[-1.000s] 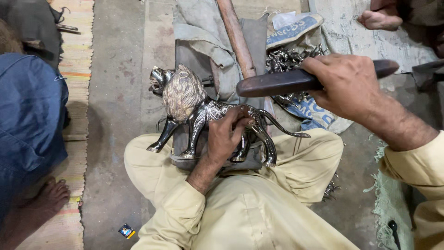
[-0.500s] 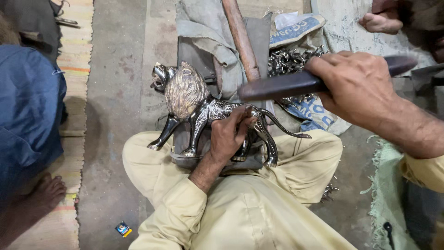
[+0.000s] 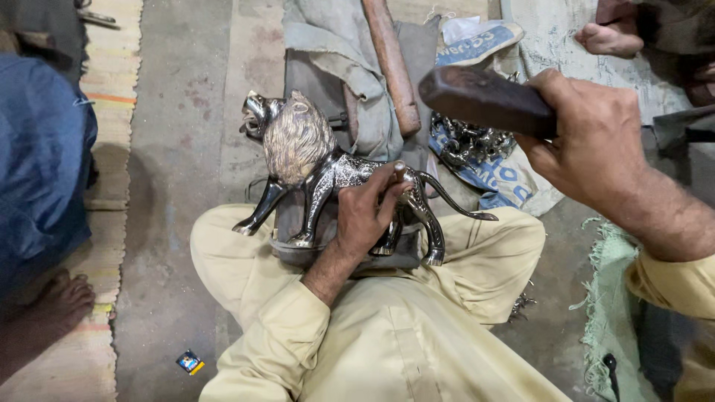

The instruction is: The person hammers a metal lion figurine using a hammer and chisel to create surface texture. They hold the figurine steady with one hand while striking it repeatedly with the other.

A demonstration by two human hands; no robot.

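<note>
a silver metal lion figurine [image 3: 313,160] stands on a dark block [image 3: 350,249] that rests across the lap of a person sitting cross-legged in pale khaki clothes [image 3: 387,335]; its head with open mouth points to the upper left, its thin tail runs out to the right. the left hand [image 3: 366,212] is wrapped over the lion's back and hindquarters, and its fingers pinch a small metal punch [image 3: 400,171] that stands upright on the lion's back. the right hand [image 3: 596,138] is clenched tight on a dark wooden mallet handle [image 3: 484,100], raised above and to the right of the lion, its blunt end pointing left; the two hands are well apart. behind the lion lies grey folded cloth [image 3: 342,74] with a long reddish wooden stick [image 3: 391,63] lying on it, just beside the mallet's end in the picture. to the right of that, a heap of small shiny metal parts [image 3: 469,145] sits on a blue and white printed sack [image 3: 484,175], partly hidden by the mallet and the right hand. at the left edge, another person in blue cloth [image 3: 41,156] sits on a striped woven mat [image 3: 112,97], a bare foot [image 3: 63,301] showing lower down. another bare foot [image 3: 607,37] shows at the top right. a small colourful wrapper [image 3: 190,362] lies on the bare concrete floor [image 3: 182,112], and a green fringed cloth [image 3: 611,298] lies by the right knee.
</note>
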